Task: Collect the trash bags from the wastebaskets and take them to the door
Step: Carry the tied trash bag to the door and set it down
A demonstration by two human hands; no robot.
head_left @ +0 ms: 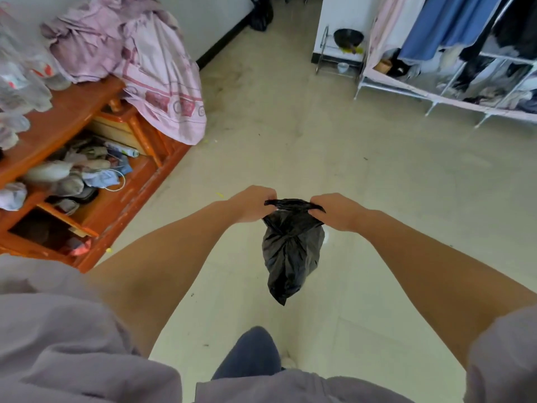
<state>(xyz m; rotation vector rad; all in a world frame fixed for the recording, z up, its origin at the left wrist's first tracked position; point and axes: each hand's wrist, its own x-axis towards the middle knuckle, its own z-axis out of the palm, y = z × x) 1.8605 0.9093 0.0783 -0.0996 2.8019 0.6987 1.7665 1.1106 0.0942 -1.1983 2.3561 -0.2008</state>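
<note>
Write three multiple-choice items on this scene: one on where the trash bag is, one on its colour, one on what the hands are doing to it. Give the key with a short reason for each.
1. Where is the trash bag?
A. lying on the floor
B. hanging in the air above the floor
C. on the orange wooden cabinet

2. What colour is the bag?
A. black
B. white
C. blue

3. How do the hands hold it?
A. only the left hand grips it
B. both hands are open beneath it
C. left hand and right hand each grip the top edge

Key:
1 B, the bag hangs from the hands over the pale tiled floor, clear of the cabinet.
2 A, the plastic is plainly black.
3 C, the left hand and right hand each pinch one end of the bag's mouth.
</note>
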